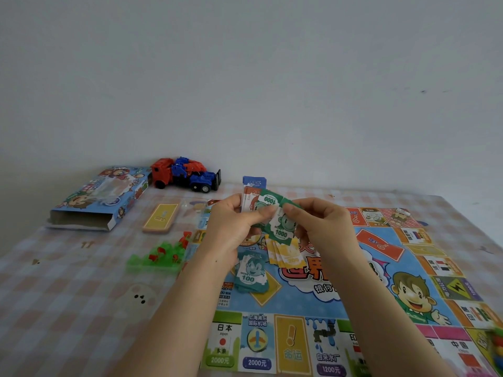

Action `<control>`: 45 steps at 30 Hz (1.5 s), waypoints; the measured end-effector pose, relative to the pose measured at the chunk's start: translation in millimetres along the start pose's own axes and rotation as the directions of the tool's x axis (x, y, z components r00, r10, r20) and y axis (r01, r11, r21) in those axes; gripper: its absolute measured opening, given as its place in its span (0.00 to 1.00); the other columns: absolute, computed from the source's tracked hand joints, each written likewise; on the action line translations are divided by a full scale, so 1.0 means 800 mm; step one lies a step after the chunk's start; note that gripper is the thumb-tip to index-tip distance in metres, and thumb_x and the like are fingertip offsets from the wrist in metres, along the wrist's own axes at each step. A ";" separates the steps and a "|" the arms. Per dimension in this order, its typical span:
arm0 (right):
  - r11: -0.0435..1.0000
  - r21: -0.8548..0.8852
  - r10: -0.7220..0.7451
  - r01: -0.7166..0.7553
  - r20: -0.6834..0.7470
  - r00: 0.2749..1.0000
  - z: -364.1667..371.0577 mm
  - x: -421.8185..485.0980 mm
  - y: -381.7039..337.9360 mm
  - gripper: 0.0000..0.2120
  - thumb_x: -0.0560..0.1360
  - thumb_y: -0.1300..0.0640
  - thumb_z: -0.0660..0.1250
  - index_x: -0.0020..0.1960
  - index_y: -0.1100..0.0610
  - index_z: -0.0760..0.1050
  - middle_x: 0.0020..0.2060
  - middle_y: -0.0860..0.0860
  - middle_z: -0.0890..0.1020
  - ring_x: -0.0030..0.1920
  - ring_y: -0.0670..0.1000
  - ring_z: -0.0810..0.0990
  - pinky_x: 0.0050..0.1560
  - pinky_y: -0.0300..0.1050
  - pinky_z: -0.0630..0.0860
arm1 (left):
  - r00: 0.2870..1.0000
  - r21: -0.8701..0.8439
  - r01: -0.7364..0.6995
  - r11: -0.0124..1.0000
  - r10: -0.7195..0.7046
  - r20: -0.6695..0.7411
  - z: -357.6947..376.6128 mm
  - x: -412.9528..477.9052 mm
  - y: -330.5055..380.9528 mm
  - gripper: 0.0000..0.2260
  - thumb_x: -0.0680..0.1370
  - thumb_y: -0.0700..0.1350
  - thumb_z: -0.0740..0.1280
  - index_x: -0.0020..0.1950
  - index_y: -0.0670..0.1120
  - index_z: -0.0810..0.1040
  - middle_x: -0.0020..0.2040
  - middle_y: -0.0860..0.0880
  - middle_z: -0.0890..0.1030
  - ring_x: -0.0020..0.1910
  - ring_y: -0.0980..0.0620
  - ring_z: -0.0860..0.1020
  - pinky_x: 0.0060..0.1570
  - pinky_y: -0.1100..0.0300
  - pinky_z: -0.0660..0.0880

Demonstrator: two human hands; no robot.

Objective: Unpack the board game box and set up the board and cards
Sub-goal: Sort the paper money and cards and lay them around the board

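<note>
Nearest the camera, the board (296,303) lies open and flat on the right part of the checked tablecloth (68,295). Its near edge runs out of the bottom of the frame, and both forearms cross over it and hide part of its middle lettering.

Above the board, the left hand (231,227) holds a fanned bundle of paper money, with the thumb pressed across the front. Orange notes and blue notes (253,183) stick up behind, mostly covered, so their values cannot be read. The right hand (313,221) pinches the green 1000 notes (280,229) between thumb and fingers at the front of the bundle. Whether it holds one note or several cannot be told.

Under the hands, a pile of teal 100 notes (249,273) and, just beside it, a spread of yellow notes (285,253) rest on the board. The yellow ones are partly hidden by the right wrist. An orange card (379,244) lies face down further right.

Left of the board sit green plastic houses (160,255) mixed with small red pieces, which are blurred. Beyond them is a stack of yellow cards (162,217).

The game box (95,200) lies far left with its open end towards the camera. A red and blue toy truck (186,175) stands beside it at the wall.

Something multicoloured (498,341) is cut off at the right edge and cannot be made out.
</note>
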State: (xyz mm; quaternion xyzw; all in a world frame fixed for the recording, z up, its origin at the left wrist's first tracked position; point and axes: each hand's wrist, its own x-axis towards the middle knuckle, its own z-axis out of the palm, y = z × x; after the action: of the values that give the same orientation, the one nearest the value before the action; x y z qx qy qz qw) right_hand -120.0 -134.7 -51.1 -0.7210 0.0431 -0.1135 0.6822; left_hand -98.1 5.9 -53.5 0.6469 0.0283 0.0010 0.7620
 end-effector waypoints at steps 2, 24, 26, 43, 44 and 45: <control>1.000 -0.002 -0.004 0.004 0.001 1.000 0.000 0.000 0.000 0.04 0.72 0.57 0.73 0.43 0.58 0.82 0.24 0.49 0.77 0.21 0.44 0.71 0.24 0.37 0.70 | 1.000 -0.005 0.010 1.000 -0.010 0.004 0.000 0.000 0.000 0.11 0.66 0.39 0.77 0.45 0.46 0.82 0.39 0.50 0.85 0.33 0.57 0.81 0.26 0.67 0.71; 1.000 -0.001 0.007 -0.007 0.020 1.000 -0.007 0.002 -0.006 0.02 0.71 0.61 0.73 0.43 0.56 0.81 0.31 0.52 0.82 0.26 0.44 0.75 0.28 0.36 0.75 | 0.992 0.091 0.043 0.995 -0.053 0.117 0.002 0.001 -0.003 0.11 0.69 0.31 0.73 0.44 0.46 0.81 0.37 0.50 0.84 0.29 0.58 0.80 0.27 0.68 0.74; 1.000 0.001 0.020 -0.020 0.021 1.000 -0.009 0.003 -0.005 0.01 0.71 0.61 0.73 0.42 0.57 0.81 0.31 0.52 0.82 0.27 0.46 0.75 0.29 0.38 0.75 | 0.991 0.076 0.044 0.996 -0.053 0.122 0.002 0.001 -0.003 0.10 0.69 0.32 0.73 0.44 0.45 0.81 0.36 0.50 0.84 0.30 0.57 0.81 0.28 0.68 0.74; 0.998 0.054 0.039 -0.040 0.018 0.999 -0.010 0.001 -0.008 0.05 0.71 0.64 0.72 0.43 0.54 0.81 0.32 0.51 0.82 0.26 0.45 0.74 0.28 0.38 0.72 | 0.997 -0.038 0.063 0.997 -0.061 0.037 0.000 0.004 -0.002 0.09 0.69 0.36 0.75 0.48 0.42 0.82 0.41 0.47 0.85 0.33 0.54 0.82 0.27 0.68 0.74; 0.998 0.055 0.038 -0.038 0.012 0.999 -0.010 0.001 -0.008 0.06 0.72 0.64 0.72 0.43 0.54 0.81 0.32 0.52 0.82 0.26 0.46 0.74 0.28 0.38 0.72 | 0.997 -0.051 0.069 0.996 -0.067 0.035 0.000 0.004 -0.002 0.08 0.70 0.37 0.74 0.48 0.42 0.82 0.41 0.47 0.85 0.33 0.54 0.81 0.27 0.68 0.74; 0.997 0.059 0.039 -0.039 0.005 0.999 -0.011 0.001 -0.008 0.06 0.72 0.65 0.72 0.43 0.54 0.81 0.32 0.52 0.82 0.26 0.46 0.74 0.28 0.38 0.72 | 0.997 -0.064 0.072 0.995 -0.070 0.034 -0.001 0.003 -0.002 0.07 0.70 0.37 0.73 0.47 0.42 0.82 0.40 0.47 0.85 0.33 0.54 0.81 0.27 0.68 0.75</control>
State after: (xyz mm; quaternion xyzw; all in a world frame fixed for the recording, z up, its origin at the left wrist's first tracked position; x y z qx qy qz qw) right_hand -121.4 -142.9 -44.4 -0.6996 0.0524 -0.1001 0.7055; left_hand -95.4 6.6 -55.0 0.6202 0.0391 -0.0355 0.7826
